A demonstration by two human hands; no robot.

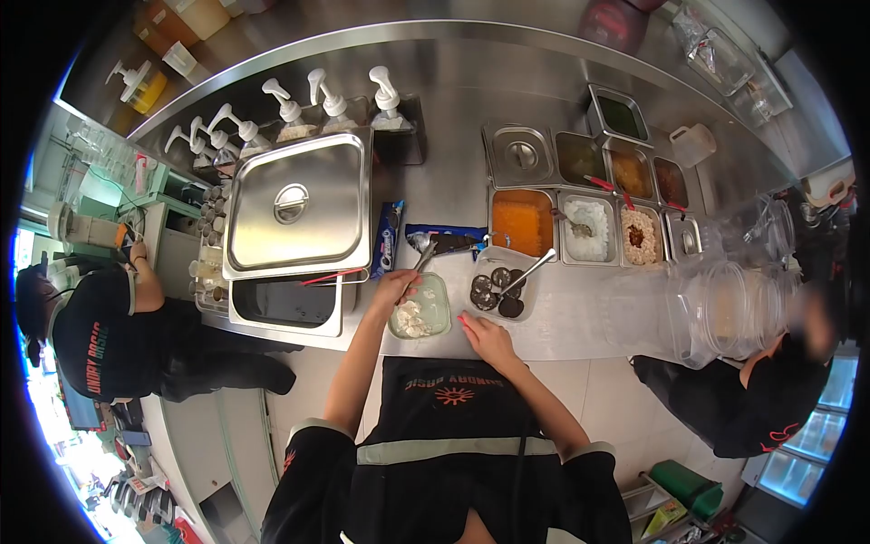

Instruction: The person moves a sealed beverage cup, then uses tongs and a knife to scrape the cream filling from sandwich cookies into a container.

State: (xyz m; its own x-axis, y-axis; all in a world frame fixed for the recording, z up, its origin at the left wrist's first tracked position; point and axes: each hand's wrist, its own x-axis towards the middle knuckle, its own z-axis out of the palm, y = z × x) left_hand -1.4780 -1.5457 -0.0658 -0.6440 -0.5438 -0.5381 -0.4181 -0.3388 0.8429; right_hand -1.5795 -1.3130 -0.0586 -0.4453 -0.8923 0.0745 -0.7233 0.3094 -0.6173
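My left hand (397,288) is closed around a metal spoon (424,257), above the left rim of a pale green square bowl (442,325). White creamy lumps (412,319) lie in the bowl. My right hand (488,339) is at the counter's front edge, between the bowl and a clear square container (524,310). Its fingers point toward the bowl, partly apart, with nothing visible in them. Dark round cookies (495,288) and another metal spoon (538,267) are in the container. Behind these lie a blue cookie packet (388,238) and an opened blue packet (446,241).
At the left stands a large lidded steel pan (290,240), with white pump bottles (331,104) behind it. Steel tubs of toppings (521,227) line the right back. Stacked clear containers (698,313) cover the right side. One co-worker (118,326) is at left, another (761,390) at right.
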